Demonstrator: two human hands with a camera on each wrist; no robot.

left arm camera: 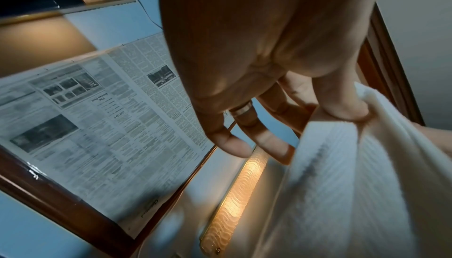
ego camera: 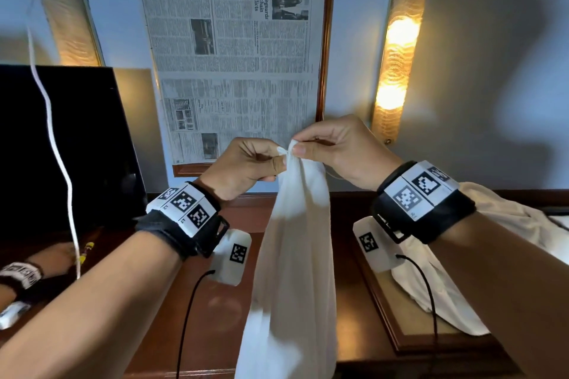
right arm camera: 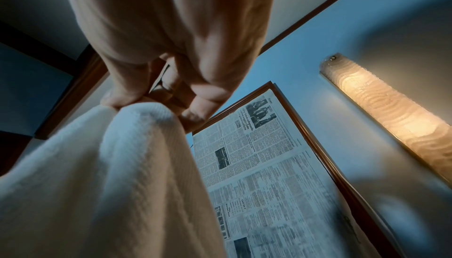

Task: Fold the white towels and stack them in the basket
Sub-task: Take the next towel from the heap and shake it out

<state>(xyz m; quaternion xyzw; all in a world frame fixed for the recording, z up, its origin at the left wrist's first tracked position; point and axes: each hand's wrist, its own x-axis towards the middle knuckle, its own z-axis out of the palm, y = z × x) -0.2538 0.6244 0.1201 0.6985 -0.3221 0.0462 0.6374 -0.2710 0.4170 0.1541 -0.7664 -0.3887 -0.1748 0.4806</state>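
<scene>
Currently left hand (ego camera: 246, 164) and right hand (ego camera: 335, 149) each pinch the top edge of one white towel (ego camera: 292, 271), thumbs against forefingers, hands nearly touching. Towel hangs bunched above the wooden desk (ego camera: 234, 218). More white cloth (ego camera: 480, 224) lies heaped at the desk's right end.

We hold a white towel (ego camera: 292, 255) up in front of us, its top corners gathered between both hands. Our left hand (ego camera: 243, 168) pinches one corner with thumb and fingers (ego camera: 277, 163), and our right hand (ego camera: 335, 148) pinches the corner touching it. The towel hangs down over the wooden worktop (ego camera: 228, 317). More white cloth (ego camera: 498, 224) lies heaped on the right. A framed newspaper (ego camera: 234, 49) hangs on the wall between two wall lamps; the right lamp (ego camera: 397, 55) glows. A dark screen (ego camera: 61, 148) stands at left.
</scene>
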